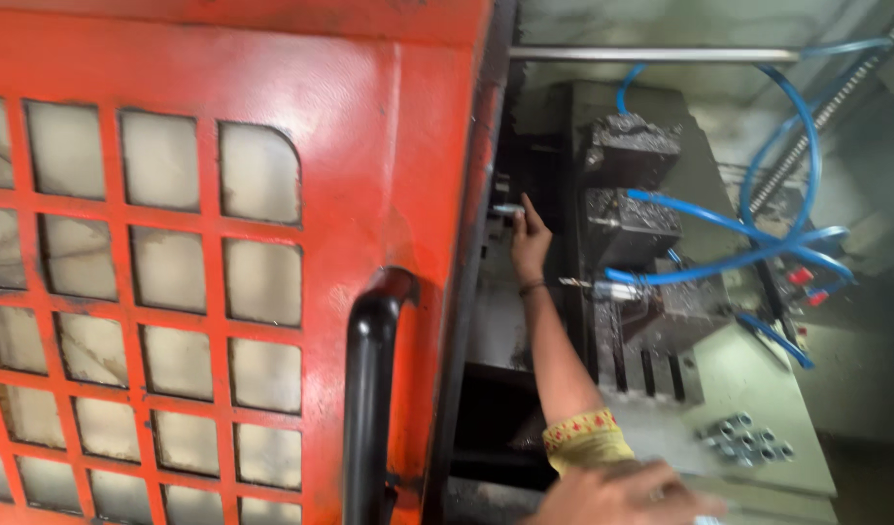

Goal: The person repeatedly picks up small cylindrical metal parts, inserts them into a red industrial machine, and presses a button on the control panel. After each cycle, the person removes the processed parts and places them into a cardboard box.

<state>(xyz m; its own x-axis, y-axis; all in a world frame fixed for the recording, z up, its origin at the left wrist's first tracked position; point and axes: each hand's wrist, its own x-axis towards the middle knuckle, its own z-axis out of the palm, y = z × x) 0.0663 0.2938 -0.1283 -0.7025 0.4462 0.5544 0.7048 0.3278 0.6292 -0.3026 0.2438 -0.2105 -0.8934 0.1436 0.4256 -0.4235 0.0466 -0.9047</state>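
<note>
My right hand [530, 241] reaches deep into the open bay of a machine, with the arm stretched out from a yellow patterned sleeve [585, 437] and a dark band on the wrist. Its fingertips pinch a small silvery metal part [507, 209] at the dark spindle area just behind the door's edge. My left hand [622, 496] is blurred at the bottom edge, low in front of the sleeve. What it holds, if anything, does not show.
A big red machine door [223, 262] with a gridded window and a black handle [369, 389] fills the left. Right of my arm stands a dark tool block [632, 233] with blue air hoses [758, 243]. Several loose metal nuts [748, 437] lie on a grey ledge.
</note>
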